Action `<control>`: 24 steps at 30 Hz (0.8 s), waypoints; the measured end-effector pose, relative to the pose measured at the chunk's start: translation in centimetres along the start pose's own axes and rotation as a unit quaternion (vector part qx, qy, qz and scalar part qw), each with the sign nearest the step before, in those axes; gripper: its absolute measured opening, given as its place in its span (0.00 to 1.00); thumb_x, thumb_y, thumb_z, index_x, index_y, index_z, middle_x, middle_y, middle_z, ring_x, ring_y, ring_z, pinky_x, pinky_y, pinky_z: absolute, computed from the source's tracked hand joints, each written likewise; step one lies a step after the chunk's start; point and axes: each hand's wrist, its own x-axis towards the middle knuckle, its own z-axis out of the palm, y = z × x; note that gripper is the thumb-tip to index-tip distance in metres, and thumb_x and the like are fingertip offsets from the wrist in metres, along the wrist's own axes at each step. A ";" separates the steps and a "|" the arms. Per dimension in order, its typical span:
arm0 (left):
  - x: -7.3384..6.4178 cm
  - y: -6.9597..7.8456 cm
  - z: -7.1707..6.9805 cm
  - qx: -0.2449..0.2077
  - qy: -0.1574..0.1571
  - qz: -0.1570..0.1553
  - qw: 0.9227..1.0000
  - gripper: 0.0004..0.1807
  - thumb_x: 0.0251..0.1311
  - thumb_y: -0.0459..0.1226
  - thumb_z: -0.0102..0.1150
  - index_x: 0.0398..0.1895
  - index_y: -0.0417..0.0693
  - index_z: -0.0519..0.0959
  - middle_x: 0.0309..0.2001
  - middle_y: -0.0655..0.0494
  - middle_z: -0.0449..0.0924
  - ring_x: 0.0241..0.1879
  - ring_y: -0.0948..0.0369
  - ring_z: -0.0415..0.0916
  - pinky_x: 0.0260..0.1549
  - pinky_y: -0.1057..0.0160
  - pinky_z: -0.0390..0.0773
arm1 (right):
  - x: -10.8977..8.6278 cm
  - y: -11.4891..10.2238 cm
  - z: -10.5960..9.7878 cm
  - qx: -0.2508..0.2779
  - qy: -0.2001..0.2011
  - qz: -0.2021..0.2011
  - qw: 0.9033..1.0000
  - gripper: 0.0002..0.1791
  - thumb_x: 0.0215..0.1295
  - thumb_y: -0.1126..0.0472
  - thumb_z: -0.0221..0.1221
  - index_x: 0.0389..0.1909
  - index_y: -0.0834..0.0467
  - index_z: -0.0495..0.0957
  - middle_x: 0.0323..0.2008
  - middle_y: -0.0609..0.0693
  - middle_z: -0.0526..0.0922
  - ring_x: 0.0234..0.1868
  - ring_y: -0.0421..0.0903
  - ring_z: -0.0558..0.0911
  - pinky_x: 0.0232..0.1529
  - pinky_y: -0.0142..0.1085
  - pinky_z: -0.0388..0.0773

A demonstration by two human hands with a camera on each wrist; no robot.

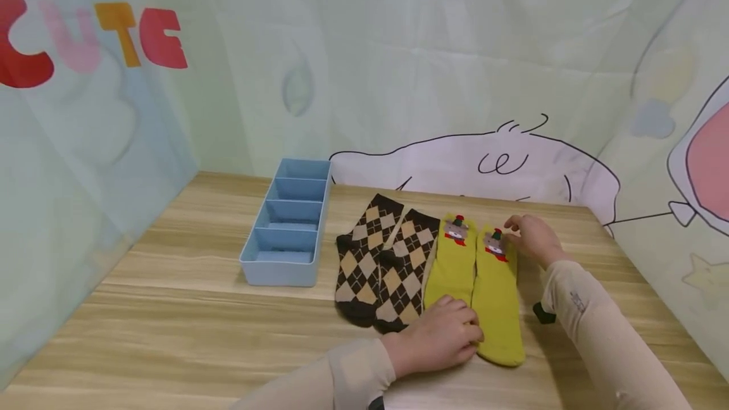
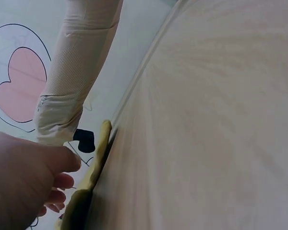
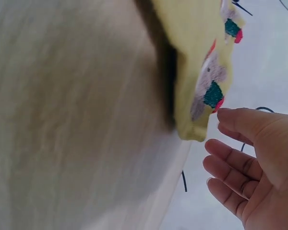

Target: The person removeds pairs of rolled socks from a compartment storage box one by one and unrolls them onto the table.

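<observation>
Two yellow socks with bear faces at their cuffs lie side by side on the table. Over the toe end of the left yellow sock (image 1: pixel 450 274) is my left hand (image 1: pixel 437 336), its fingers loosely bent and hiding that toe; the left wrist view shows no cloth pinched in this hand (image 2: pixel 33 177). My right hand (image 1: pixel 535 238) is beside the cuff of the right yellow sock (image 1: pixel 497 309), fingers relaxed and slightly spread. In the right wrist view, its thumb tip overlaps the cuff's edge. Left of these, two brown argyle socks (image 1: pixel 359 264) lie flat, toes toward me.
A blue organizer box (image 1: pixel 279 273) with several compartments in a row stands left of the argyle socks. The wooden table (image 1: pixel 188 328) ends at a printed cloth backdrop (image 1: pixel 370 68) behind and at both sides. A black piece (image 1: pixel 543 314) shows at the right sleeve.
</observation>
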 end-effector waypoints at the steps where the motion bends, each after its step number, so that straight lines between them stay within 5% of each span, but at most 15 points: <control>1: 0.0 -0.2 0.0 0.003 0.002 -0.003 1.000 0.10 0.64 0.49 0.54 0.45 0.64 0.82 0.46 0.68 0.80 0.48 0.69 0.73 0.53 0.70 0.67 | 0.0 0.0 0.0 0.003 0.005 -0.001 1.000 0.15 0.63 0.64 0.59 0.48 0.69 0.76 0.44 0.68 0.80 0.45 0.64 0.79 0.48 0.56 0.75; 11: -0.3 -1.9 -0.8 0.055 0.029 -0.039 0.997 0.10 0.62 0.49 0.57 0.43 0.63 0.82 0.48 0.66 0.80 0.50 0.67 0.73 0.53 0.69 0.68 | -0.7 -0.1 0.0 0.029 0.045 -0.018 0.998 0.19 0.66 0.60 0.56 0.52 0.70 0.74 0.46 0.71 0.80 0.47 0.68 0.77 0.50 0.60 0.73; 24: -1.5 -4.1 -1.0 0.054 0.058 -0.079 0.994 0.10 0.61 0.47 0.58 0.44 0.59 0.83 0.49 0.63 0.80 0.52 0.64 0.74 0.56 0.64 0.71 | -2.4 -1.3 0.1 0.051 0.077 -0.029 0.995 0.24 0.67 0.59 0.57 0.58 0.69 0.70 0.51 0.72 0.77 0.53 0.71 0.73 0.55 0.63 0.68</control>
